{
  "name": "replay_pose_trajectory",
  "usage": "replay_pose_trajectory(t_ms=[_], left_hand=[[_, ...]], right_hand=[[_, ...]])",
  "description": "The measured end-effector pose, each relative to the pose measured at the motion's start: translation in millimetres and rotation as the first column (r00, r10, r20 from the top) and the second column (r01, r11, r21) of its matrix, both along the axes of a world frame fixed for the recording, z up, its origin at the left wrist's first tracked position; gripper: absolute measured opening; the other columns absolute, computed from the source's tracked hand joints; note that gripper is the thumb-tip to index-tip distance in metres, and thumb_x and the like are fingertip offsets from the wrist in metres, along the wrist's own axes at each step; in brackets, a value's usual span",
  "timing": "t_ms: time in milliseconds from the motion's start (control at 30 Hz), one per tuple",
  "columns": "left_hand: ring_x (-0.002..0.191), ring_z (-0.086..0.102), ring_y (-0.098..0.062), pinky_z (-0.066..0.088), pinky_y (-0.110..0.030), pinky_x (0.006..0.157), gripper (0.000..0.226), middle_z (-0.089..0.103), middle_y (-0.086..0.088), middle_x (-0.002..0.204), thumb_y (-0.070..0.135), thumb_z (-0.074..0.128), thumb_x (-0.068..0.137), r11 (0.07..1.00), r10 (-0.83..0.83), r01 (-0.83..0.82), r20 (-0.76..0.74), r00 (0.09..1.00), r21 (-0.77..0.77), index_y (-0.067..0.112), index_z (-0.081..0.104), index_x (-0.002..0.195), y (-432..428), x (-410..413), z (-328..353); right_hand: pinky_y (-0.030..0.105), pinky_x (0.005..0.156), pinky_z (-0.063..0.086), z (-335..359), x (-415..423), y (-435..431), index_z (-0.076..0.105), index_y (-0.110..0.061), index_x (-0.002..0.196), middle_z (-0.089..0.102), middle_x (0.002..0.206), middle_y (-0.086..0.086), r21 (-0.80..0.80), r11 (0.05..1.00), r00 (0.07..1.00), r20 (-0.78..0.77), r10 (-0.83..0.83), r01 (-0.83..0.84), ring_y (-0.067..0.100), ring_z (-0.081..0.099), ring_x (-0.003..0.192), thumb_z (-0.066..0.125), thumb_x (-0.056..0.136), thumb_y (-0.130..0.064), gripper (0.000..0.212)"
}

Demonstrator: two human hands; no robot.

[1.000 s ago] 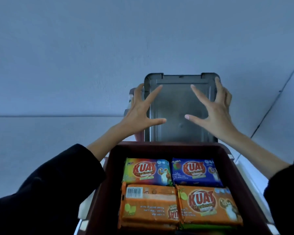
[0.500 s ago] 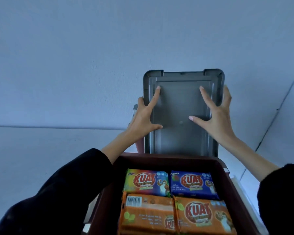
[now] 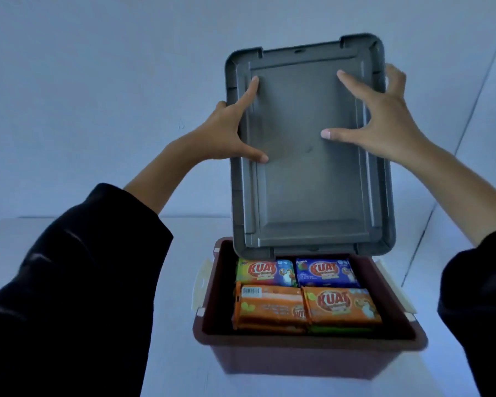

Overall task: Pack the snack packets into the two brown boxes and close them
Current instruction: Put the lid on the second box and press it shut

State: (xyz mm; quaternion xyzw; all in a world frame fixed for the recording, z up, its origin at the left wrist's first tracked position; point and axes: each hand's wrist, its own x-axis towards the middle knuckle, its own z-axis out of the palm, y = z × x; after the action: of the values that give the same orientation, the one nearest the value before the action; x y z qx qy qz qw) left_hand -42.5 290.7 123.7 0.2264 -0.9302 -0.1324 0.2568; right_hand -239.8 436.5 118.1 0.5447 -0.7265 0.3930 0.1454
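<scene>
A brown box point(image 3: 298, 343) stands open on the white surface in front of me. Inside lie several KUAT snack packets: a green one point(image 3: 262, 272) and a blue one point(image 3: 325, 272) at the back, two orange ones point(image 3: 269, 306) point(image 3: 341, 306) in front, with more beneath. Above the box's far edge I hold a grey lid point(image 3: 307, 181), tilted up with its flat side facing me. My left hand point(image 3: 226, 133) grips its left edge, thumb and forefinger on the face. My right hand point(image 3: 384, 121) grips the right edge the same way.
White latch handles hang at the box's left side point(image 3: 201, 285) and right side point(image 3: 393, 285). A pale wall rises behind the white surface, and a corner seam runs down at the right. The second box is out of sight.
Both hands closed on the lid's side edges and lifted it up and toward me. It now hangs over the near box's back rim and looks larger in view.
</scene>
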Motion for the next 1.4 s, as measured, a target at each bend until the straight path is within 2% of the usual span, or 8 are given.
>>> replay_pose_trajectory(t_ms=[133, 233, 600, 800, 967, 1133, 1300, 1400], left_hand=[[0.103, 0.046, -0.009, 0.034, -0.018, 0.085, 0.120, 0.041, -0.005, 0.128, 0.038, 0.079, 0.065, 0.979, -0.041, 0.008, 0.161, 0.986, 0.205, 0.030, -0.008, 0.147, 20.5, 23.3, -30.0], [0.141, 0.019, -0.022, 0.023, -0.032, 0.110, 0.116, 0.012, -0.004, 0.157, 0.032, 0.079, 0.069, 0.935, -0.070, -0.019, 0.236, 0.969, 0.355, 0.032, -0.006, 0.147, 33.1, 33.7, -67.4], [0.143, 0.014, -0.021, 0.018, -0.037, 0.116, 0.105, 0.011, -0.003, 0.157, 0.036, 0.078, 0.070, 0.788, -0.060, -0.154, 0.324, 0.944, 0.595, 0.023, 0.010, 0.149, 56.0, 37.3, -146.1], [0.142, 0.008, -0.032, 0.017, -0.045, 0.114, 0.080, 0.007, -0.014, 0.152, 0.052, 0.060, 0.081, 0.899, 0.058, -0.244, 0.455, 0.889, 0.363, 0.020, 0.024, 0.146, 59.6, 32.6, -155.0], [0.145, -0.002, -0.017, 0.004, -0.038, 0.117, 0.056, 0.008, 0.002, 0.157, 0.044, 0.040, 0.094, 0.984, -0.111, 0.064, 0.293, 0.950, 0.167, 0.029, 0.023, 0.145, 60.5, 7.1, -152.8], [0.145, -0.005, -0.012, 0.000, -0.037, 0.117, 0.047, 0.010, 0.008, 0.156, 0.040, 0.028, 0.099, 0.973, -0.227, 0.191, 0.417, 0.880, 0.127, 0.034, 0.021, 0.145, 59.2, -15.0, -171.2], [0.144, 0.006, -0.008, 0.000, -0.045, 0.116, 0.048, 0.008, 0.013, 0.156, 0.053, 0.018, 0.096, 0.997, -0.083, 0.068, 0.488, 0.869, 0.048, 0.046, 0.014, 0.143, 49.6, -0.7, -179.8], [0.143, 0.015, -0.012, 0.003, -0.051, 0.115, 0.082, 0.017, 0.013, 0.155, 0.082, -0.008, 0.070, 1.000, 0.027, -0.020, 0.488, 0.873, -0.020, 0.050, 0.016, 0.141, 48.4, 19.8, -175.7]], right_hand=[[0.034, 0.115, 0.016, -37.3, 25.3, 26.1, 0.030, -0.036, 0.142, 0.000, 0.153, 0.007, 0.138, 0.990, 0.987, 0.160, 0.018, -0.040, 0.026, 0.013, 0.143, 0.075, 0.071, -0.039, 0.085], [0.034, 0.115, 0.014, -75.1, 37.4, 41.4, 0.031, -0.035, 0.142, 0.002, 0.152, 0.008, 0.256, 0.964, 0.963, 0.268, 0.006, -0.077, 0.025, 0.012, 0.143, 0.076, 0.070, -0.038, 0.085], [0.040, 0.115, 0.018, -154.1, 42.8, 54.6, 0.031, -0.030, 0.143, 0.016, 0.147, 0.013, 0.478, 0.867, 0.890, 0.445, -0.103, -0.138, 0.031, 0.021, 0.139, 0.075, 0.070, -0.045, 0.086], [0.041, 0.114, 0.016, -171.4, 50.3, 61.3, 0.030, -0.032, 0.143, 0.009, 0.156, 0.010, 0.491, 0.868, 0.948, 0.304, -0.097, -0.069, 0.027, 0.008, 0.144, 0.061, 0.081, -0.050, 0.071], [0.034, 0.116, 0.010, -171.2, 80.9, 99.8, 0.021, -0.032, 0.146, 0.003, 0.158, 0.001, 0.484, 0.874, 0.987, 0.157, -0.033, -0.048, 0.018, 0.004, 0.145, 0.042, 0.087, -0.059, 0.068], [0.034, 0.117, -0.001, -185.8, 110.9, 132.5, 0.013, -0.037, 0.146, -0.004, 0.157, -0.007, 0.559, 0.829, 0.995, 0.088, -0.039, -0.017, 0.010, -0.007, 0.144, -0.026, 0.036, -0.090, 0.128], [0.028, 0.115, 0.003, -179.1, 84.6, 132.8, 0.018, -0.038, 0.145, 0.002, 0.157, -0.011, 0.604, 0.789, 0.992, 0.103, 0.066, -0.116, 0.007, -0.007, 0.144, -0.002, 0.049, -0.089, 0.110], [0.036, 0.117, 0.001, -175.7, 56.9, 123.3, 0.019, -0.042, 0.143, 0.004, 0.157, -0.011, 0.650, 0.736, 0.982, 0.106, 0.158, -0.189, 0.009, -0.007, 0.144, -0.008, 0.040, -0.097, 0.120]])
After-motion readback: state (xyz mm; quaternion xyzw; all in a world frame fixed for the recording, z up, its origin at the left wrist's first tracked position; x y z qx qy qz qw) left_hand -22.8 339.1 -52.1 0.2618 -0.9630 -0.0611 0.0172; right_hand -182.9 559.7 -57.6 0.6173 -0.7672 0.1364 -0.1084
